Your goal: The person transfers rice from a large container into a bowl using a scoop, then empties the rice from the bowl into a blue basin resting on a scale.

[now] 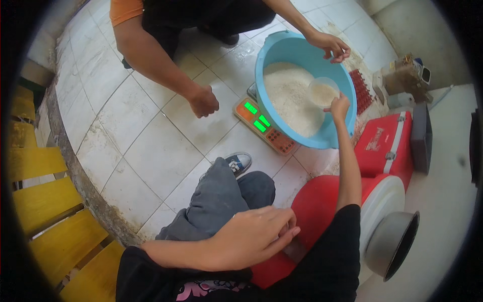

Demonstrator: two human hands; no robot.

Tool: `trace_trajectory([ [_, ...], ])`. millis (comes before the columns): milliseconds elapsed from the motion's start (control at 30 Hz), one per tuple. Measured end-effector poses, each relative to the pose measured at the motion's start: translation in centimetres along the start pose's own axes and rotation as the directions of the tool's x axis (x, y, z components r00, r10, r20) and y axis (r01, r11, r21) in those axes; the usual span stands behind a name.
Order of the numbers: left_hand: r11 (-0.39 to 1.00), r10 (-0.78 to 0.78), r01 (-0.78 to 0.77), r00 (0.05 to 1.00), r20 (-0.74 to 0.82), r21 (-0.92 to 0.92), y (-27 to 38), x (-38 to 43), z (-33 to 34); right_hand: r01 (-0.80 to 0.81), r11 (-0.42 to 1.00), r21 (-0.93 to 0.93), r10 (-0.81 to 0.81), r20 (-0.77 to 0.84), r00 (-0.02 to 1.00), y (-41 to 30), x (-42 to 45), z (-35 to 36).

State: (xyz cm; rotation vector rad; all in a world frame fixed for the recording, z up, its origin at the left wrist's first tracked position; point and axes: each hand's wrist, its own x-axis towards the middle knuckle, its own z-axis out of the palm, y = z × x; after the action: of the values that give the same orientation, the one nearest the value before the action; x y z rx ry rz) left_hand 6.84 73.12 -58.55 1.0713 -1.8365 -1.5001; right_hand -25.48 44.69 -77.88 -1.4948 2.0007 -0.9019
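My right hand (340, 106) grips a translucent plastic cup (316, 82) with pale grain in it, probably rice. The cup is tilted inside a large light-blue plastic basin (306, 141), over the heap of white grain (288, 100). Under the basin's near left side is a digital scale (253, 117) with lit green displays. Close to my body, my left hand (260, 230) hangs above my lap with its fingers curled; the palm side is hidden, so whether it holds anything is unclear.
A person crouches opposite, one hand (203, 102) in a loose fist, the other (331, 47) over the basin's far rim. At right stand a red cooler box (381, 145), a red container with a white lid (383, 205) and a metal pot (390, 241). Yellow slats (49, 196) line the left.
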Motion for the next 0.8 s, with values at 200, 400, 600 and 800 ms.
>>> trace_trajectory([
  [200,1.0,0.01,-0.01,1.0,-0.005,0.02,0.0,-0.2,-0.9,0.216,0.749,-0.627,-0.401,-0.169,0.9,4.2,3.2,7.1],
  [400,0.999,-0.003,0.0,0.998,-0.056,-0.051,-0.6,-0.3,-1.4,0.278,0.745,-0.606,-0.286,0.086,0.954,-1.2,-0.5,11.3],
  [600,1.0,0.009,-0.01,0.998,-0.055,-0.015,-0.3,0.2,-1.6,0.51,0.786,-0.35,-0.408,0.328,0.852,-1.0,1.1,8.6],
  [800,0.999,0.044,-0.044,0.998,-0.033,0.009,-0.3,0.0,-1.4,-0.194,0.925,0.327,0.007,0.496,0.868,-1.4,0.1,2.8],
])
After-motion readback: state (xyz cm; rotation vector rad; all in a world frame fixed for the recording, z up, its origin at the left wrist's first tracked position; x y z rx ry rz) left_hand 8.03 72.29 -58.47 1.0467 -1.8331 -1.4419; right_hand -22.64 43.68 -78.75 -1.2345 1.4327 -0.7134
